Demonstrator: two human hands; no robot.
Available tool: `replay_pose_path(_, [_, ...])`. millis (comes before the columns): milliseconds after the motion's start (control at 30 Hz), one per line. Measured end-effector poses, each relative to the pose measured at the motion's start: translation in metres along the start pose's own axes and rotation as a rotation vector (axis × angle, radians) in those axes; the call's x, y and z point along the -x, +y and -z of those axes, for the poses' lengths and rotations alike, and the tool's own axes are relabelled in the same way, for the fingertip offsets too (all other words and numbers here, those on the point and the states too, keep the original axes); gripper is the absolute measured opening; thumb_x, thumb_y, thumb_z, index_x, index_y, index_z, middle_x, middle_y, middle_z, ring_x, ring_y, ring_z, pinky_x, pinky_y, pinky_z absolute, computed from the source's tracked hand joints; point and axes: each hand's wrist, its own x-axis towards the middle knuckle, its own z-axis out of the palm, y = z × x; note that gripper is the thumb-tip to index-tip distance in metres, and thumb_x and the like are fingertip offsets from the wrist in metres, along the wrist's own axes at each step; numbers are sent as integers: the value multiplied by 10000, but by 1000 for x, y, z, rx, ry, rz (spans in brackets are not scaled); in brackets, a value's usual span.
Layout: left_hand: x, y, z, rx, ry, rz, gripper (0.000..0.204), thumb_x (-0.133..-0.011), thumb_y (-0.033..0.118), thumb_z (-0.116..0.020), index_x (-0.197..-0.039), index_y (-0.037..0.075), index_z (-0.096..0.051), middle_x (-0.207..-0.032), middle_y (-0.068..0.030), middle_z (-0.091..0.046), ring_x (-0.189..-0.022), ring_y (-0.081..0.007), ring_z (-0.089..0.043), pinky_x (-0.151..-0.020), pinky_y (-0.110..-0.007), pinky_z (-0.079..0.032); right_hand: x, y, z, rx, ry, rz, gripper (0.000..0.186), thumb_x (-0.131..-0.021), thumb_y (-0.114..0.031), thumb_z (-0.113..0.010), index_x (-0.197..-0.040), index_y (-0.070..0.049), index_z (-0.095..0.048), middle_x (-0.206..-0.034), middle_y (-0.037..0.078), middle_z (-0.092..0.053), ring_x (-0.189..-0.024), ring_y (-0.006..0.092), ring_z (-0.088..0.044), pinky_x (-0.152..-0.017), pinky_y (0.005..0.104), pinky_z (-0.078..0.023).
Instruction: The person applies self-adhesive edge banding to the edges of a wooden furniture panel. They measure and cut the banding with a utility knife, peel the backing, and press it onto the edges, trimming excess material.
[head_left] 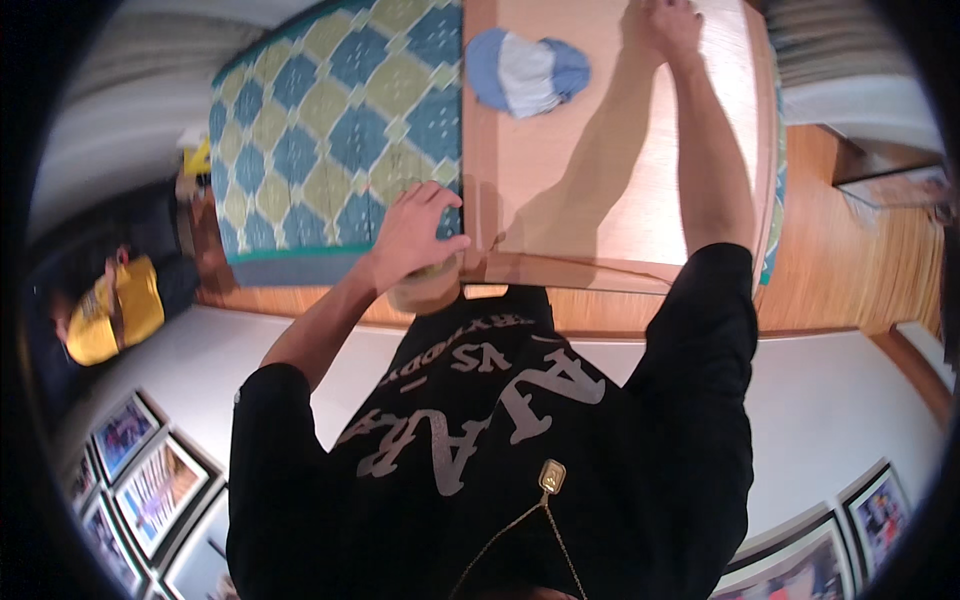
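A flat light-wood panel with a raised border lies in front of me, over a blue, green and white patterned cloth. My left hand is at the panel's near left corner, fingers curved and thumb held apart, with nothing seen in its grasp. Just below it is a tan rounded shape that I cannot make out. My right arm reaches across the panel, and my right hand is near its far side, fingers apart and partly cut off by the picture's edge. A bunched blue and white cloth rests on the panel's far left part.
At the left, a person in a yellow shirt sits on a dark sofa. Wooden flooring shows at the right. Framed pictures hang on the white wall by me. A glass-sided stand is off to the right.
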Motion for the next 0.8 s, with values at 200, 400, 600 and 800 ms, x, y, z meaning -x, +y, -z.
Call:
replay_pose_path(200, [12, -6, -25, 257, -274, 392, 517, -616, 471, -802, -908, 52, -726, -899, -136, -713, -864, -296, -686, -765, -382, -542, -2, -15, 49, -576, -296, -557, 554, -948, -356, -514, -1420, -75, -447, -1257, 237, -597, -1122, 365, -612, -886, 538, -504])
replay_pose_path(400, [-16, -24, -14, 207, -563, 230, 488, -625, 432, -812, -913, 44, -748, -900, -128, -732, -833, -257, -697, -744, -341, -546, 134, -115, 231, -1816, -155, -875, 270, -1032, -124, -446, -1147, 115, -497, -987, 184, -602, -796, 236, -607, -765, 364, -506])
replay_pose_path(600, [39, -22, -5, 414, -435, 155, 732, -665, 458, -847, -1228, 43, -630, -824, -125, -703, -782, -196, -666, -724, -319, -512, 302, -235, 326, -1485, -371, -1046, 232, -997, -176, -588, -1005, 2, -440, -746, 114, -617, -604, 149, -632, -531, 284, -513])
replay_pose_path(800, [32, -31, -8, 485, -497, 117, 770, -645, 422, -865, -1260, 43, -598, -725, -68, -650, -659, -167, -599, -613, -306, -449, 371, -320, 340, -859, -313, -498, 503, -947, -17, -593, -1429, -61, -459, -874, 167, -636, -667, 265, -638, -602, 360, -515])
